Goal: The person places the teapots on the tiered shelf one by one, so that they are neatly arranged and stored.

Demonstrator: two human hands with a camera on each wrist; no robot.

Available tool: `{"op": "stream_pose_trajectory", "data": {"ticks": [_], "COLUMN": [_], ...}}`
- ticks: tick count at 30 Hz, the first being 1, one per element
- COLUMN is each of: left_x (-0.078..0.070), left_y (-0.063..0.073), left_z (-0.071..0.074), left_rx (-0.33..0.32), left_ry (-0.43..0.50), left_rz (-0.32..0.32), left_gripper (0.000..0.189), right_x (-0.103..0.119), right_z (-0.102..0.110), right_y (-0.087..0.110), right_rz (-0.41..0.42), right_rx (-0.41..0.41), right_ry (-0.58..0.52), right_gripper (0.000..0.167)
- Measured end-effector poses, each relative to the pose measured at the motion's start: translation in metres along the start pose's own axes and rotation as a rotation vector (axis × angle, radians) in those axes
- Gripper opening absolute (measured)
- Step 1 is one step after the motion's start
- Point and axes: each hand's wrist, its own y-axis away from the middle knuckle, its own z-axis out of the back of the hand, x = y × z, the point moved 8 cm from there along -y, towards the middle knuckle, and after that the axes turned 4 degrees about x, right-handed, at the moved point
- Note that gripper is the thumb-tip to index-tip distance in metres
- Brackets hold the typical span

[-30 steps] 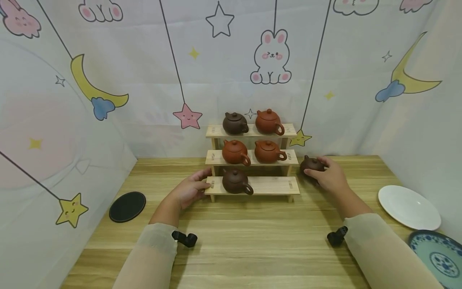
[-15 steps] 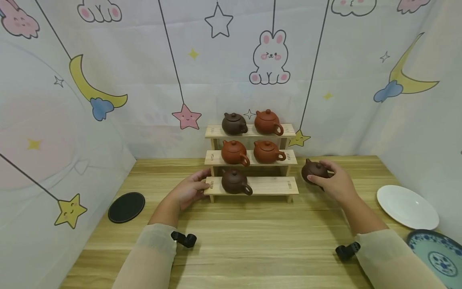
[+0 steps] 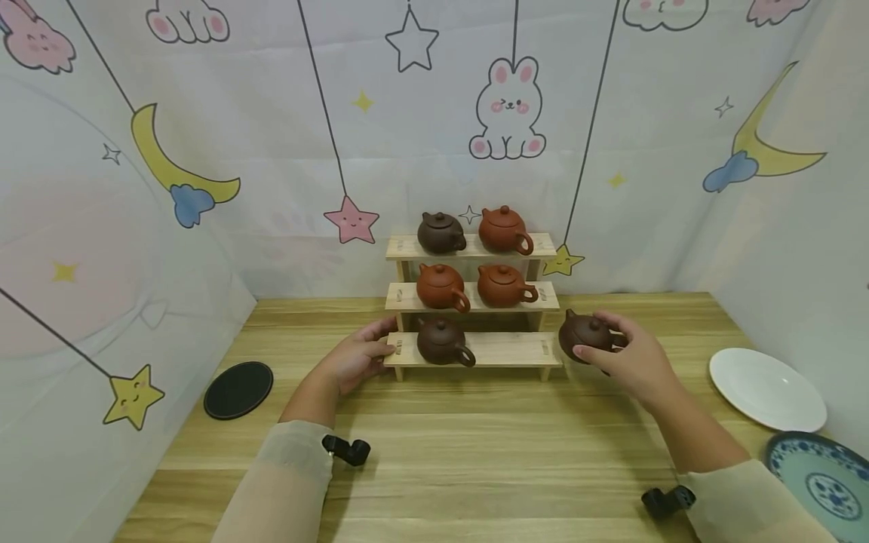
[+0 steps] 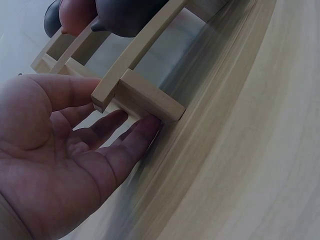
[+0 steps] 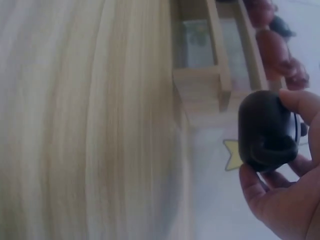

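A dark brown clay teapot (image 3: 585, 337) is in my right hand (image 3: 631, 354), just right of the bottom shelf of a three-step wooden rack (image 3: 505, 348). Thumb and fingers grip the teapot (image 5: 267, 131) from both sides, and the right wrist view shows it raised off the table. My left hand (image 3: 356, 356) holds the rack's left end. In the left wrist view the thumb lies on the shelf end (image 4: 107, 92), with the fingers curled by its leg. On the bottom shelf sits another dark brown teapot (image 3: 441, 342), left of centre.
Two reddish teapots (image 3: 503, 286) stand on the middle shelf. On top are a dark teapot (image 3: 440, 233) and a reddish one (image 3: 503, 229). A black round coaster (image 3: 238, 390) lies left; a white plate (image 3: 767, 390) and a blue-patterned plate (image 3: 801, 471) lie right.
My right hand has lifted the dark brown teapot from the table beside the rack and brought it nearer, then left toward the bottom shelf. The left hand keeps its place at the rack.
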Motion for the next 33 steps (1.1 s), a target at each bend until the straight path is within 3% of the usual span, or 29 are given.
{"op": "stream_pose_trajectory", "data": {"ticks": [14,25,33], "left_x": [0.001,0.000,0.001], "left_y": [-0.001,-0.001,0.000], "left_z": [0.001,0.001,0.001], "left_rx": [-0.001,-0.005,-0.003], "left_ry": [-0.006,-0.001,-0.008], "left_rz": [0.000,-0.001,0.004], "left_gripper": [0.071,0.071,0.071], "right_x": [0.029,0.045,0.054], "right_z": [-0.043,-0.072,-0.081], "right_y": [0.005,-0.011,-0.023], "right_rz": [0.074,0.104,0.088], "right_rx": [0.063,0.109,0.118], "right_ry": [-0.028,-0.032,0.023], "right_gripper": [0.086,0.080,0.081]}}
